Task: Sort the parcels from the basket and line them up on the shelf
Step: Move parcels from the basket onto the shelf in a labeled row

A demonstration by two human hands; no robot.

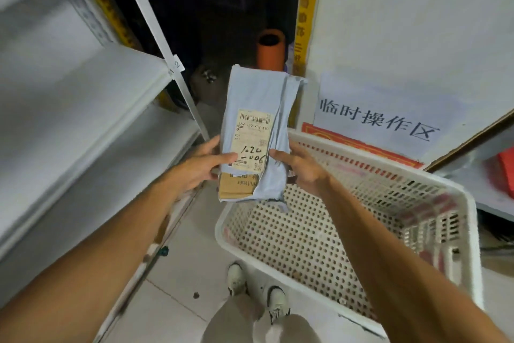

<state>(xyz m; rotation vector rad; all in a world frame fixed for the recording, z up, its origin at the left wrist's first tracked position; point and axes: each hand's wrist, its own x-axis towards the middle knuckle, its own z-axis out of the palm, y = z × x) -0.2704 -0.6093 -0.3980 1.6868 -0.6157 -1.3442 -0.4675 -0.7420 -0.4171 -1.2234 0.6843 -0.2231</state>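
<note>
I hold a pale blue-grey bagged parcel (258, 103) upright in front of me, its shipping label with handwritten numbers facing me. A brown cardboard parcel (236, 187) sits behind it, sticking out at the bottom. My left hand (200, 167) grips the stack's left edge, thumb on the label. My right hand (300, 167) grips the right edge. The white perforated basket (470, 203) stands below and to the right, nothing visible inside. The white shelf (83, 98) rises on my left with bare boards.
An orange tube (271, 49) stands in the dark gap behind the parcel. A white wall sign with black characters (378, 120) hangs to the right. A red object (506, 170) lies on a surface at far right. My shoes (258, 290) stand on the tiled floor.
</note>
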